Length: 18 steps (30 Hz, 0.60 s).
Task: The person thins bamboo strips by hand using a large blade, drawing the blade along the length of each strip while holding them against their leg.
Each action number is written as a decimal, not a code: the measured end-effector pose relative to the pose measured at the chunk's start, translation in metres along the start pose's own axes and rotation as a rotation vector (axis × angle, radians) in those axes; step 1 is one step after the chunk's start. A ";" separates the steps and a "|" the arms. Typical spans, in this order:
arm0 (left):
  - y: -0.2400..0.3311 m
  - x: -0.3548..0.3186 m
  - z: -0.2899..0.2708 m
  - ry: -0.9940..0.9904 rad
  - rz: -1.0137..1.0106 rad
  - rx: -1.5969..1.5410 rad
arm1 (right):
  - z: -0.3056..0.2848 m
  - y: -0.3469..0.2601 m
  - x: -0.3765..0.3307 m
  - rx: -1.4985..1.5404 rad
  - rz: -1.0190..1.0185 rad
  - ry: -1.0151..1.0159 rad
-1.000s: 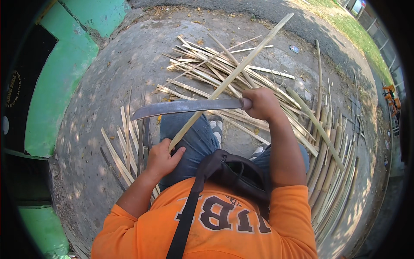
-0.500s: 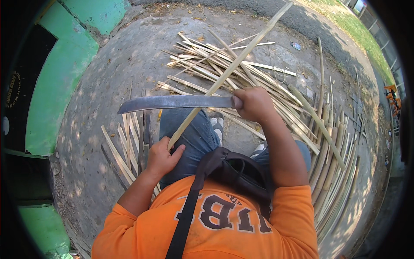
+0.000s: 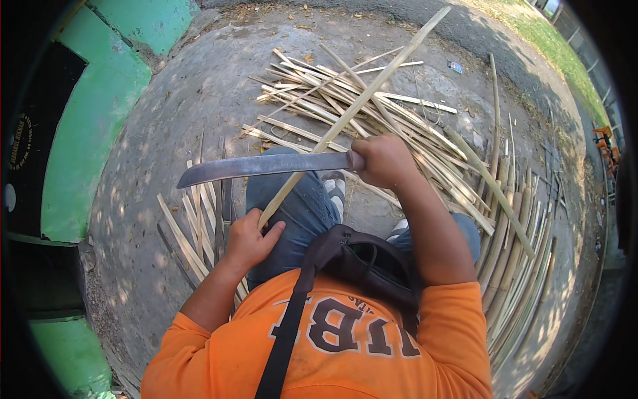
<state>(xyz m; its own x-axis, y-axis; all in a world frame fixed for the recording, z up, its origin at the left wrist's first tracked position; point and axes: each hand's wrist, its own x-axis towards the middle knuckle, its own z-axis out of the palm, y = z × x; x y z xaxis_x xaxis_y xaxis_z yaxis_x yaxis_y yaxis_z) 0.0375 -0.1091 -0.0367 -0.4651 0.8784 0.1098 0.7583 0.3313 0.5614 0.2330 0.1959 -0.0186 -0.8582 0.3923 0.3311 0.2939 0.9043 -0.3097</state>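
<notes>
A long pale bamboo strip (image 3: 359, 102) slants from my left knee away to the far right. My left hand (image 3: 252, 238) is closed round its near end, thumb along the side. In my right hand (image 3: 383, 161) is the handle of a machete (image 3: 266, 165), its broad grey blade pointing left. The blade lies across the strip, over my left thigh; whether it cuts into the strip I cannot tell. Behind them, a loose pile of split bamboo strips (image 3: 319, 100) spreads over the ground.
More strips (image 3: 183, 239) lie left of my left leg. Thicker bamboo poles (image 3: 502, 259) lie in a bundle on the right. A black bag (image 3: 362, 263) rests on my lap. A green painted wall (image 3: 86, 146) stands at the left, grass (image 3: 565, 60) at the far right.
My right hand and the machete have shifted slightly left and nearer along the strip, the blade tilting a little more down at its tip. My left hand keeps its hold.
</notes>
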 end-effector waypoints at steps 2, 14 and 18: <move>0.003 0.000 -0.001 0.015 -0.019 -0.014 | -0.003 0.014 -0.002 0.009 0.059 0.045; -0.001 0.000 0.002 0.021 -0.022 -0.030 | 0.002 -0.003 -0.002 0.010 -0.046 0.005; 0.001 -0.001 0.001 0.017 -0.052 -0.046 | -0.002 0.011 0.000 -0.012 0.013 -0.029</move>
<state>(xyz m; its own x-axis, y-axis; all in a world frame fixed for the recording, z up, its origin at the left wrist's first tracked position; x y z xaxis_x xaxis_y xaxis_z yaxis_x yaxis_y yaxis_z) 0.0397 -0.1092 -0.0372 -0.5112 0.8543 0.0937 0.7114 0.3595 0.6039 0.2376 0.2061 -0.0202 -0.8661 0.3988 0.3013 0.3097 0.9013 -0.3029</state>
